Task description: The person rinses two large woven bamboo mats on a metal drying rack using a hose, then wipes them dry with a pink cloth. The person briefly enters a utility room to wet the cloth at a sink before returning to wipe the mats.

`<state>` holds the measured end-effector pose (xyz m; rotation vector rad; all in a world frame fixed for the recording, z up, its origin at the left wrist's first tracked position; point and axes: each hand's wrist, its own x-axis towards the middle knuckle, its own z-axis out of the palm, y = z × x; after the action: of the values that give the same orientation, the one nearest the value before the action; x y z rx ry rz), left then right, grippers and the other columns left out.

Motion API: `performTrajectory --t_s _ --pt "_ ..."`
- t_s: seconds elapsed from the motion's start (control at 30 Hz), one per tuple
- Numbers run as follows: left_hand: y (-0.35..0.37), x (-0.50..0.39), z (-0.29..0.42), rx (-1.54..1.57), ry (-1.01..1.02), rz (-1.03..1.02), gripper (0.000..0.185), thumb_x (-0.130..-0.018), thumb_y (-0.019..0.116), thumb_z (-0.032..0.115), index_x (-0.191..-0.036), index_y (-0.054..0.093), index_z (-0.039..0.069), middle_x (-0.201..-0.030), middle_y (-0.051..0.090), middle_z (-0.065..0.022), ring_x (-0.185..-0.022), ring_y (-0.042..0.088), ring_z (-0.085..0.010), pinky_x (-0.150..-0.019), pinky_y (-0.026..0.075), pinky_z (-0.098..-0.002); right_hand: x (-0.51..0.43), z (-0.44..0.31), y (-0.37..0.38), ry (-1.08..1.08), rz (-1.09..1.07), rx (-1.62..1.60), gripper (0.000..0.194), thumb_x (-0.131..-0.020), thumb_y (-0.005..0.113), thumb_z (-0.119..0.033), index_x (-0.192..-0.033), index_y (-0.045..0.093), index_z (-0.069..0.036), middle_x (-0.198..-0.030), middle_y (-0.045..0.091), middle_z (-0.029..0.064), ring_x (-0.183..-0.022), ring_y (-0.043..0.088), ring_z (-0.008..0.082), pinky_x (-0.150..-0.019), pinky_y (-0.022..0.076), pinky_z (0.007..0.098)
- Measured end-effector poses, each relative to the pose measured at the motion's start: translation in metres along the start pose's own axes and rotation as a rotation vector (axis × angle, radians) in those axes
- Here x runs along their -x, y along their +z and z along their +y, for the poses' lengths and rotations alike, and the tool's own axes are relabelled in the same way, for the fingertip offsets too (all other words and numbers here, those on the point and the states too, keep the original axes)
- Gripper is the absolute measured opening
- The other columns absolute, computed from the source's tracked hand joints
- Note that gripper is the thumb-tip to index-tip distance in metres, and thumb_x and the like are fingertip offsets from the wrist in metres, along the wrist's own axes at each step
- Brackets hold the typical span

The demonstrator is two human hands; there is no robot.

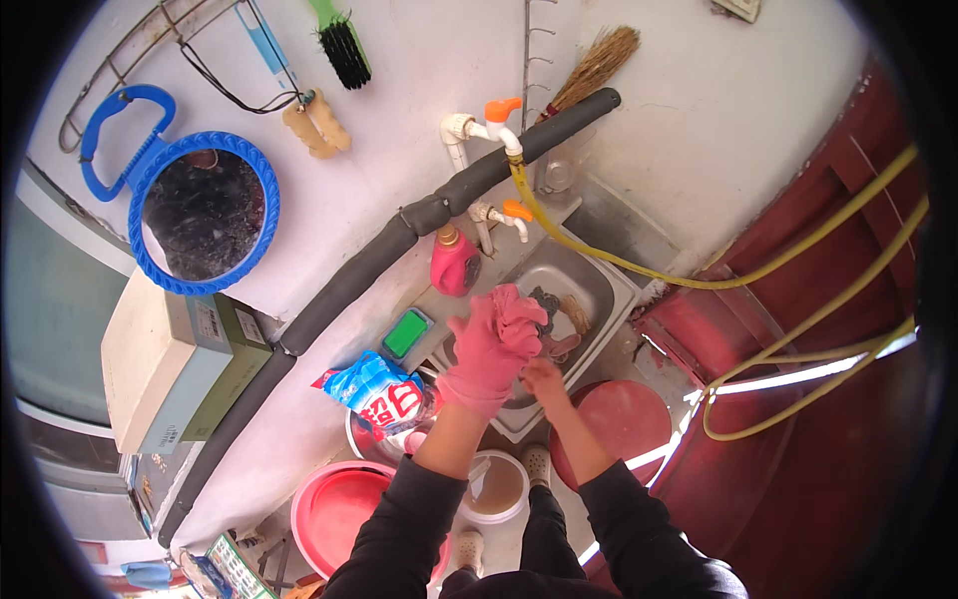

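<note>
My left hand [486,359] is in a pink glove, raised over the near side of a stainless steel sink [591,277]. Crumpled pink material [520,311] bunches at its fingers; whether that is a second glove or loose glove fingers, I cannot tell. Bare and with fingers curled, my right hand [545,380] is close beside the glove's lower right side. Its fingertips are too unclear to show a grip. In the basin lie a dark grey wad [545,305], a tan piece [575,314] and a pinkish cloth [563,346], partly hidden by the glove.
Left of the sink are a pink bottle [454,266], a green block in a dish [406,334] and a blue detergent bag [378,389]. Orange-handled taps [503,111] with a yellow hose [621,263] stand behind. Below are a pink basin [337,517], a water-filled bucket [498,487] and a red lid [625,419].
</note>
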<state>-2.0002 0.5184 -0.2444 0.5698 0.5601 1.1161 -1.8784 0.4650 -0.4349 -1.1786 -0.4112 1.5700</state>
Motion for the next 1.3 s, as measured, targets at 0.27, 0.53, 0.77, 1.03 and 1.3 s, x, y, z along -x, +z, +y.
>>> performTrajectory --t_s 0.27,0.53,0.77,1.03,1.3 --pt "0.054 0.163 0.012 -0.075 0.047 -0.316 0.024 -0.097 0.041 0.016 -0.114 0.051 0.003 -0.105 0.058 -0.0072 -0.096 0.055 -0.0156 -0.087 0.046 -0.0306 0.203 -0.032 0.089 -0.419 -0.201 -0.432 0.022 -0.092 0.056 -0.013 -0.113 0.056 -0.006 -0.098 0.058 0.0037 -0.086 0.053 0.0139 -0.080 0.0463 0.0285" --pt "0.071 0.292 -0.079 -0.894 0.216 -0.357 0.031 -0.094 0.050 0.020 -0.120 0.053 0.005 -0.108 0.057 -0.0036 -0.100 0.055 -0.0174 -0.091 0.043 -0.0272 0.382 -0.041 0.065 -0.554 -0.076 -0.563 0.030 -0.090 0.061 -0.011 -0.118 0.051 -0.005 -0.110 0.054 0.0054 -0.101 0.051 0.0163 -0.091 0.0431 0.0308" --pt "0.109 0.490 -0.127 -0.383 -0.335 -0.497 0.034 -0.093 0.050 0.020 -0.123 0.050 0.004 -0.113 0.055 -0.0057 -0.104 0.053 -0.0188 -0.096 0.039 -0.0309 0.588 -0.060 0.031 -0.792 0.135 0.334 0.043 -0.089 0.058 -0.008 -0.131 0.045 -0.006 -0.118 0.050 0.0041 -0.104 0.050 0.0143 -0.092 0.0406 0.0247" --pt "0.173 0.716 -0.187 0.137 -1.078 -0.612 0.038 -0.093 0.051 0.019 -0.126 0.046 0.003 -0.118 0.053 -0.0080 -0.110 0.051 -0.0205 -0.103 0.034 -0.0351 0.858 0.012 -0.008 -0.965 0.497 0.204 0.062 -0.080 0.066 -0.004 -0.134 0.037 -0.006 -0.121 0.045 0.0065 -0.110 0.045 0.0166 -0.098 0.0359 0.0293" --pt "0.343 0.995 -0.290 1.589 -1.397 0.312 0.038 -0.092 0.051 0.021 -0.123 0.045 0.001 -0.120 0.049 -0.0095 -0.109 0.050 -0.0234 -0.105 0.034 -0.0389 1.095 0.082 -0.112 -1.167 1.103 0.138 0.068 -0.081 0.060 -0.007 -0.140 0.026 -0.006 -0.121 0.044 0.0056 -0.105 0.046 0.0157 -0.096 0.0376 0.0268"
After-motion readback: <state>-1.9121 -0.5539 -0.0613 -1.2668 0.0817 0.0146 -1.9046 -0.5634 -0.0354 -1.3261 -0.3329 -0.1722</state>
